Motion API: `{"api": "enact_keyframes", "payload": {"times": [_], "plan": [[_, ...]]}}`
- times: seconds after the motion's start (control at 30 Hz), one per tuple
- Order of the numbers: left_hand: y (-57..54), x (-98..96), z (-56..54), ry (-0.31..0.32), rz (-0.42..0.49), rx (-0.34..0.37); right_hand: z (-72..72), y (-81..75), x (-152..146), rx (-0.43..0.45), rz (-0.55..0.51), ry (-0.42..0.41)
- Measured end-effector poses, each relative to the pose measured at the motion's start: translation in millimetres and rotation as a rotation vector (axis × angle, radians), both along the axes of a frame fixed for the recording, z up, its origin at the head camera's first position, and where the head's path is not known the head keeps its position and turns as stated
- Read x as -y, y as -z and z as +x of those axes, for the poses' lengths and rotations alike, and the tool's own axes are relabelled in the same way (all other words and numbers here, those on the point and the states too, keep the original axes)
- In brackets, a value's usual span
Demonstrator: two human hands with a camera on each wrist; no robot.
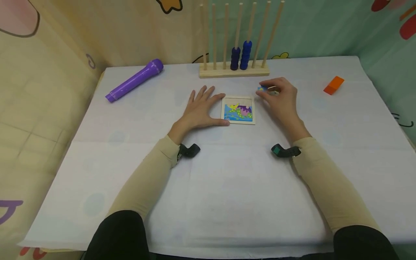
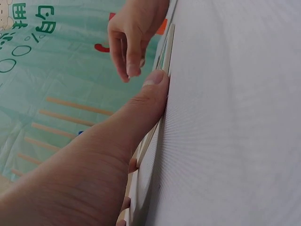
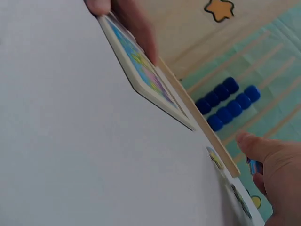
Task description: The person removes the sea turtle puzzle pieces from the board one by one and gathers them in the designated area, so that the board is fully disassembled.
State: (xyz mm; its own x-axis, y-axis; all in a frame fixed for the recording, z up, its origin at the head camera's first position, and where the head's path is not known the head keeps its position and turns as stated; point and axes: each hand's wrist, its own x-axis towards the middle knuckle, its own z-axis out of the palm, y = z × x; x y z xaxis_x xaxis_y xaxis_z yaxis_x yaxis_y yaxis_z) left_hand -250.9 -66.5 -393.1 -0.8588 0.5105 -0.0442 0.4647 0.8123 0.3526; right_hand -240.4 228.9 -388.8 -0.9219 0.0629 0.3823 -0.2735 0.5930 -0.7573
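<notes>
A jigsaw tray (image 1: 238, 122) with a light wooden rim lies flat on the table. Its picture, a purple and yellow-green sea creature on blue, fills all but a bare strip along the far side. My left hand (image 1: 202, 110) holds the tray's left end between thumb and forefinger, its other fingers spread over the cloth. Just beyond the tray's right edge, my right hand (image 1: 282, 97) pinches a small blue and yellow puzzle piece (image 1: 261, 88) between thumb and fingers. Two flat loose pieces (image 3: 215, 159) lie on the table by that hand in the right wrist view.
Behind the tray stands a wooden peg rack (image 1: 234, 73) with dark blue beads on two of its tall rods. A purple toy microphone (image 1: 134, 80) lies at the back left, and an orange block (image 1: 334, 85) at the back right. Printed curtains border the white-covered table (image 1: 227, 195).
</notes>
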Motion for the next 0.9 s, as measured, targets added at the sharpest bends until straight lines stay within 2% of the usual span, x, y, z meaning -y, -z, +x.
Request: {"api": "enact_keyframes", "payload": {"times": [0.1, 0.23, 0.4, 0.53, 0.67, 0.8, 0.9], "plan": [[0.5, -0.1, 0.3, 0.002, 0.008, -0.003, -2.9, -4.4, -21, 0.032, 0.008, 0.117], [-1.2, -0.4, 0.8, 0.005, 0.015, -0.010, -5.3, -2.3, -49, 0.111, 0.029, 0.248], [-4.5, -0.2, 1.3, 0.002, 0.010, -0.008, -6.1, 4.7, -69, 0.202, 0.061, 0.359], [-5.0, 0.6, 1.9, 0.000, 0.005, -0.008, -5.2, 4.8, -71, 0.247, 0.073, 0.375], [-3.6, 1.3, 2.5, 0.005, 0.010, -0.005, -2.9, 4.2, -69, 0.240, 0.073, 0.375], [-1.3, 1.2, 1.8, 0.009, 0.018, -0.002, -0.7, 3.4, -60, 0.139, 0.071, 0.379], [-0.7, 1.5, 1.9, 0.008, 0.023, 0.007, -1.0, 3.4, -45, 0.030, 0.062, 0.309]]}}
